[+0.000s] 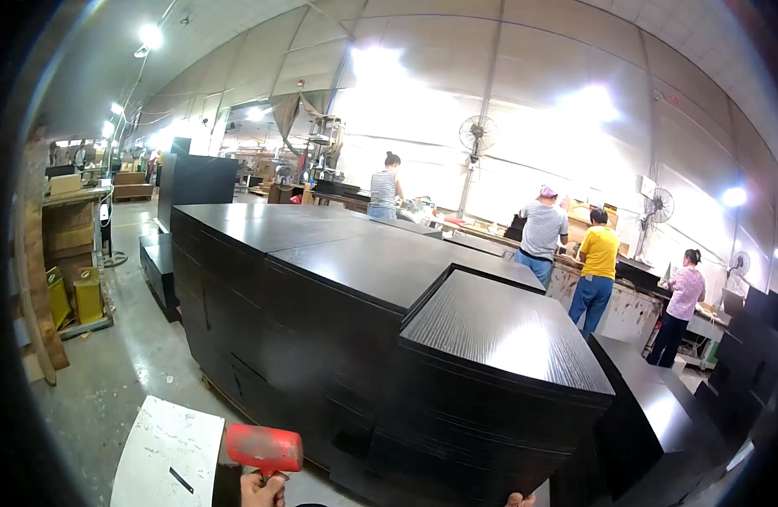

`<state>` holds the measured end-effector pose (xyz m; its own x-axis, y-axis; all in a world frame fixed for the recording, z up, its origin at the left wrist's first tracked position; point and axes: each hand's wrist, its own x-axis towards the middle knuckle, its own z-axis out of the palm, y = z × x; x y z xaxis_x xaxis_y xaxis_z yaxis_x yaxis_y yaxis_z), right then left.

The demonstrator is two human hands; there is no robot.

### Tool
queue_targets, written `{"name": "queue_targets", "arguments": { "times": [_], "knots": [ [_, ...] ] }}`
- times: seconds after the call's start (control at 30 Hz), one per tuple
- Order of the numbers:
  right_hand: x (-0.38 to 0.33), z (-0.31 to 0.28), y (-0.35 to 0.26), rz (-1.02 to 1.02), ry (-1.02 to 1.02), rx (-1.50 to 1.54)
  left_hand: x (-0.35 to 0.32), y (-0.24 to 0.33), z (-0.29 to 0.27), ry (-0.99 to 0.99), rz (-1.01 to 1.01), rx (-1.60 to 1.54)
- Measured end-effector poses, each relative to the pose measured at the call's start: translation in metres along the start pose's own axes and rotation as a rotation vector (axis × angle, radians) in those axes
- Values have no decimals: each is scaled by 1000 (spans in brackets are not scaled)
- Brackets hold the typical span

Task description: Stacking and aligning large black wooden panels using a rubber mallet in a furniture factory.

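Note:
My left hand is closed round the handle of a red mallet, its scuffed head raised at the lower left. At the bottom edge, only the bent fingertips of my right hand show, by the lower front of a stack of black boards; what they grip, if anything, is cut off. A grained, shiny black board tops that stack. Behind and left of it stand taller, wider stacks of black panels, packed close together. A white sheet with a dark strip on it lies left of the mallet.
More black panels stand to the right. Several people work along a bench by the far wall, one in a yellow shirt. At left, a shelf stands beyond the grey floor, with yellow-green cans low down.

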<state>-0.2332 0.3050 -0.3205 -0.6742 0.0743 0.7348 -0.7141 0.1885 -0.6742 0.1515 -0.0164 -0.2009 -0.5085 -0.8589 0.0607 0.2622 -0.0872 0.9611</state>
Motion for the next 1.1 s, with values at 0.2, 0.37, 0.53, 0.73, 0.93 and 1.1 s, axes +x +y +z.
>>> {"name": "queue_targets", "arguments": {
  "times": [0.2, 0.37, 0.53, 0.73, 0.93, 1.1],
  "knots": [
    [-23, -19, 57, 159, -122, -346, 16, -27, 16, 20, 19, 180],
    [10, 1, -35, -16, -90, 92, 13, -52, 14, -19, -90, 25],
    [-2, -8, -16, 8, -54, -68, 18, -39, 18, -75, -212, 39],
    [13, 5, -97, 28, -48, 45, 27, -61, 5, -140, -177, 47],
    [6, 1, -21, 50, 34, 112, 50, -44, 15, -202, -99, 115],
    [14, 9, -40, 23, -78, 40, 70, -59, 26, -223, -135, 49]
  ]
}}
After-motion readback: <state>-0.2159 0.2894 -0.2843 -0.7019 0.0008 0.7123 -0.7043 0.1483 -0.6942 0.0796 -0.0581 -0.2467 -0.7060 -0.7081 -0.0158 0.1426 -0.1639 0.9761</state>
